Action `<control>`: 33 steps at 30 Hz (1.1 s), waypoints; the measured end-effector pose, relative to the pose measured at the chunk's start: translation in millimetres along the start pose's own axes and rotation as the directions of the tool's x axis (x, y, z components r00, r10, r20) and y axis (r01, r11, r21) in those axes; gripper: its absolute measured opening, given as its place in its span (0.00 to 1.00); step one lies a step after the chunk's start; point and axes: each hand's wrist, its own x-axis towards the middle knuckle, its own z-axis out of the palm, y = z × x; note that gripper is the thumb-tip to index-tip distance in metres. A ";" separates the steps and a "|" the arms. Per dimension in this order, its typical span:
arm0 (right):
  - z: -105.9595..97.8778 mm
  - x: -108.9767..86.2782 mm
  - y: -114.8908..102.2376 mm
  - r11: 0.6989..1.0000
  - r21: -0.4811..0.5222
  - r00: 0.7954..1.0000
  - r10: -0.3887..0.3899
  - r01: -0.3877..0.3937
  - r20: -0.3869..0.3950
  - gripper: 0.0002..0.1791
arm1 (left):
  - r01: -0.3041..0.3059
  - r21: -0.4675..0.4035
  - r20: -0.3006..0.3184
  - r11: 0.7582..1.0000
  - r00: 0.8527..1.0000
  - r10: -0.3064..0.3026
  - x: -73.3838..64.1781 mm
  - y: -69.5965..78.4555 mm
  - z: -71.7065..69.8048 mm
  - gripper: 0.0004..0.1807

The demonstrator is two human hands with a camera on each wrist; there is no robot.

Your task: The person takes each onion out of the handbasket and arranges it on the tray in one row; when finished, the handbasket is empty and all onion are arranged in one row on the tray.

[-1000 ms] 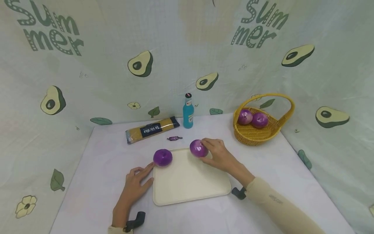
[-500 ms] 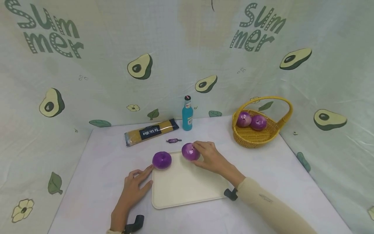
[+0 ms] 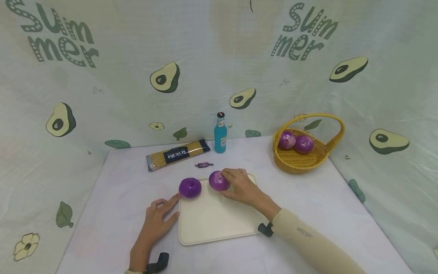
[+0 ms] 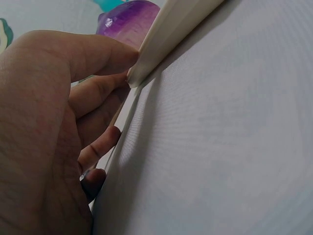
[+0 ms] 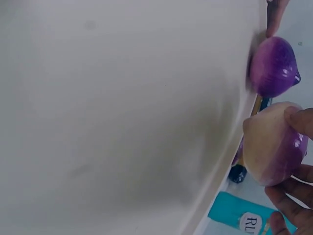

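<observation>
One white bench (image 3: 113, 190) supports the whole layout; treat it as the fixed reference plane. The pale tray (image 3: 219, 219) lies on it, and its raised rim is the boundary to clear when lowering a load. Toward the far right stands the yellow wicker basket (image 3: 291, 165), holding two purple onions (image 3: 287, 140), well apart from the work area.

Left hand (image 3: 158, 217): fingers extended and relaxed, gripping nothing, fingertips at the tray's left rim. Recommended use: steady the tray with light pressure only, since bearing down on the rim could tip it. Right hand (image 3: 243, 189): partly curled, thumb and fingers set around the held onion (image 3: 217, 181) at the tray's far edge. Whether that onion touches the tray cannot be determined.

The step in hand is judged to be setting it down near the corner onion (image 3: 189, 188), which sits at the tray's far-left corner; a small gap separates them. Procedure: bring the held onion's base fully inside the rim, lower it straight down, confirm that it is seated, then release thumb and fingers evenly. Caution: a rounded, glossy body will probably roll, and a bump could push its neighbour over the rim. Keep the fingertips off the wrapped sweet (image 3: 204, 165), just beyond the tray.
</observation>
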 end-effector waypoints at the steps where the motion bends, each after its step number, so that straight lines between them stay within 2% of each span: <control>1: 0.8 0.2 -0.4 1.000 0.001 1.000 -0.002 0.002 0.005 0.37 | 0.002 0.000 0.002 1.000 1.000 -0.002 0.0 0.5 -0.1 0.32; 17: 11.1 9.5 -6.5 1.000 -0.022 0.999 -0.011 0.011 0.035 0.36 | 0.028 0.020 0.027 0.999 0.999 -0.028 -0.4 -0.6 -0.2 0.32; 25: 16.3 10.1 -7.6 1.000 -0.013 0.999 -0.014 0.014 0.036 0.37 | 0.015 0.001 0.009 1.000 1.000 -0.015 -0.3 2.5 -2.9 0.31; 33: 19.8 12.3 -7.2 0.999 0.026 0.997 0.037 -0.039 0.067 0.37 | 0.001 0.007 0.008 1.000 1.000 -0.001 1.0 2.0 -0.9 0.32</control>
